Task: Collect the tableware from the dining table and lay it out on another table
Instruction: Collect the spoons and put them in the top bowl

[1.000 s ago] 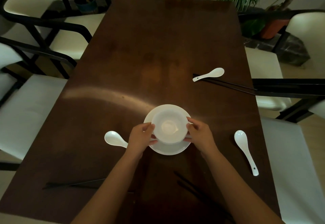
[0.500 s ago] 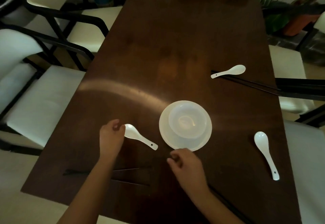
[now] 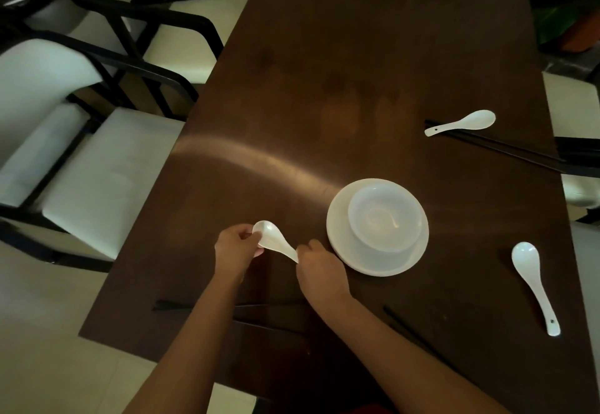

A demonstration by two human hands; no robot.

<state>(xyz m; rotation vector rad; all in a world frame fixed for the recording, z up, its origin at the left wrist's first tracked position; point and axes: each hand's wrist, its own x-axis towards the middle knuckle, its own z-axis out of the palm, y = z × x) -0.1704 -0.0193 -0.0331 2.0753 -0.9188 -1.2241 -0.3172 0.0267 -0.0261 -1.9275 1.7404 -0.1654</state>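
A white spoon (image 3: 275, 241) is held between both hands just above the dark wooden table (image 3: 341, 89). My left hand (image 3: 236, 249) pinches its bowl end. My right hand (image 3: 319, 272) grips its handle end, which the fingers hide. To the right, a white bowl (image 3: 384, 219) sits on a white plate (image 3: 337, 228). A second white spoon (image 3: 534, 283) lies at the right edge. A third white spoon (image 3: 461, 123) lies farther back, beside black chopsticks (image 3: 506, 149).
More black chopsticks (image 3: 168, 306) lie near the front edge under my forearms, and another pair (image 3: 409, 332) sits right of my right arm. White-cushioned chairs with black frames (image 3: 97, 167) line the left side. Another chair (image 3: 581, 154) and potted plants (image 3: 558, 17) stand at the right.
Both hands let go of the bowl and plate stack. My left hand moved to the left spoon and lifted its bowl end, and my right hand came across to take its handle.
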